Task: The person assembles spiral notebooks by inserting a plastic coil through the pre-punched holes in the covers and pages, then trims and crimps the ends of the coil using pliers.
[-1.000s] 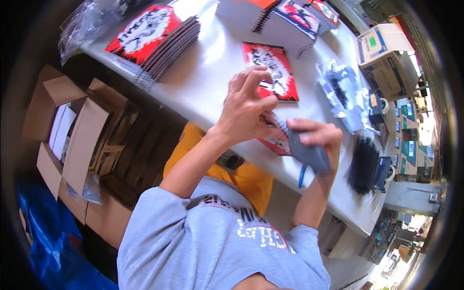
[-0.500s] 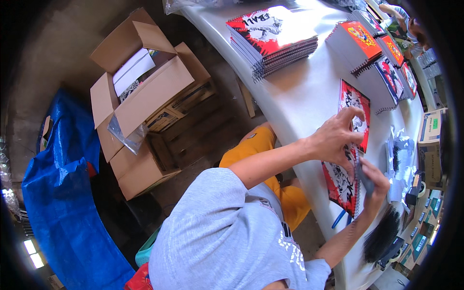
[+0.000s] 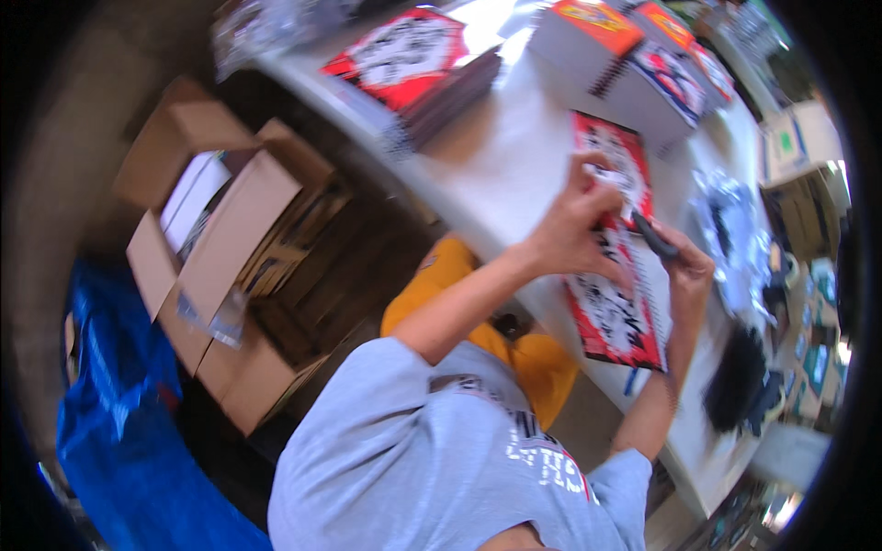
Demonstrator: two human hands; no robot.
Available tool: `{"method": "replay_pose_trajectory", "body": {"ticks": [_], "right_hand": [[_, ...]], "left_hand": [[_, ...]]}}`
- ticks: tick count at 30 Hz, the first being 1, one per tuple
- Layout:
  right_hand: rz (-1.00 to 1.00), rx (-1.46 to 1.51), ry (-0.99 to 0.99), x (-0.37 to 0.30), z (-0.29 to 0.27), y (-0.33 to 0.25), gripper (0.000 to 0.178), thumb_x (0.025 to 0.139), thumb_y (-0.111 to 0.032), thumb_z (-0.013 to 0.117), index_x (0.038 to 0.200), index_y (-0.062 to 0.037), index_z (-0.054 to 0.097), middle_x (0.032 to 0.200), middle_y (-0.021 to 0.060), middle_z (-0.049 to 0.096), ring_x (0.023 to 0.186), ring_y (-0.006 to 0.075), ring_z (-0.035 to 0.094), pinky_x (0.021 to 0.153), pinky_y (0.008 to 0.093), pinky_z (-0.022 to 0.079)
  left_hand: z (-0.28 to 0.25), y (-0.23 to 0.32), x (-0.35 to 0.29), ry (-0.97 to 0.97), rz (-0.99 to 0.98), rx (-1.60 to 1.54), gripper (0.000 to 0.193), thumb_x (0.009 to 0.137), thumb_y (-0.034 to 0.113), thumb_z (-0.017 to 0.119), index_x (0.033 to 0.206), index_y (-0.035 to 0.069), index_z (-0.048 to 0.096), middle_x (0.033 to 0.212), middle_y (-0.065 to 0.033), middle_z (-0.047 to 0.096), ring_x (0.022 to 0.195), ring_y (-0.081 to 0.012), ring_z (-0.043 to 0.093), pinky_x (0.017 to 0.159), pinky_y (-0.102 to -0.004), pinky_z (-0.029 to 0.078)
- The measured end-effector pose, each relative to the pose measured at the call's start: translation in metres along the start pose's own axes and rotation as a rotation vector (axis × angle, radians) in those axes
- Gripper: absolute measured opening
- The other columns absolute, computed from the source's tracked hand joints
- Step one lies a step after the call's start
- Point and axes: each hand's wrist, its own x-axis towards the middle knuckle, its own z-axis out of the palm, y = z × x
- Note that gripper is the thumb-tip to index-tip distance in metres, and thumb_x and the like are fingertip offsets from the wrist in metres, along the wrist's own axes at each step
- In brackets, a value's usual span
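Observation:
A red, white and black spiral notebook [image 3: 602,321] is tilted over the table edge, its coil along the right side. My left hand [image 3: 581,220] grips its upper end, thumb across the cover and fingers curled by the coil. In my right hand [image 3: 689,266] is a small hand tool with a dark handle [image 3: 654,237], its tip close to the coil's upper end. Blur hides the tip's shape. Just beyond my left hand, a second red and white notebook [image 3: 634,147] lies flat on the table.
On the white table [image 3: 487,188] stand a stack of red notebooks [image 3: 395,55] and several thick stacks with orange covers [image 3: 597,23]. Clear plastic wrap [image 3: 721,220] and a bundle of black coils [image 3: 735,376] lie at right. Open cardboard boxes [image 3: 234,239] and a blue tarp [image 3: 129,432] are left.
The whole view has shifted, so the table and boxes sit lower and further left. The tool in my right hand has turned, and its dark handle now shows. My left fingers have drawn closer together.

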Motion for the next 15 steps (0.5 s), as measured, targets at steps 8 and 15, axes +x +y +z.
{"method": "replay_pose_trajectory", "body": {"ticks": [8, 15], "right_hand": [[-0.173, 0.256, -0.023, -0.001, 0.009, -0.016, 0.027, 0.074, 0.008, 0.050, 0.092, -0.0006, 0.070, 0.096, 0.0170, 0.067, 0.089, 0.0215, 0.065, 0.079, 0.0282, 0.050], [-0.314, 0.051, -0.119, 0.008, 0.019, -0.037, 0.038, 0.067, 0.015, 0.053, 0.096, -0.0035, 0.069, 0.093, 0.0133, 0.068, 0.088, 0.0156, 0.065, 0.078, 0.0267, 0.050]], "left_hand": [[0.008, -0.009, -0.004, -0.017, -0.124, -0.152, 0.095, 0.032, 0.031, 0.094, 0.105, 0.009, 0.037, 0.102, -0.0052, 0.037, 0.091, -0.0131, 0.042, 0.075, -0.0264, 0.040], [0.012, -0.022, -0.008, -0.008, -0.460, -0.309, 0.096, 0.030, 0.030, 0.094, 0.097, 0.007, 0.030, 0.097, -0.0062, 0.036, 0.087, -0.0157, 0.042, 0.078, -0.0273, 0.040]]}}
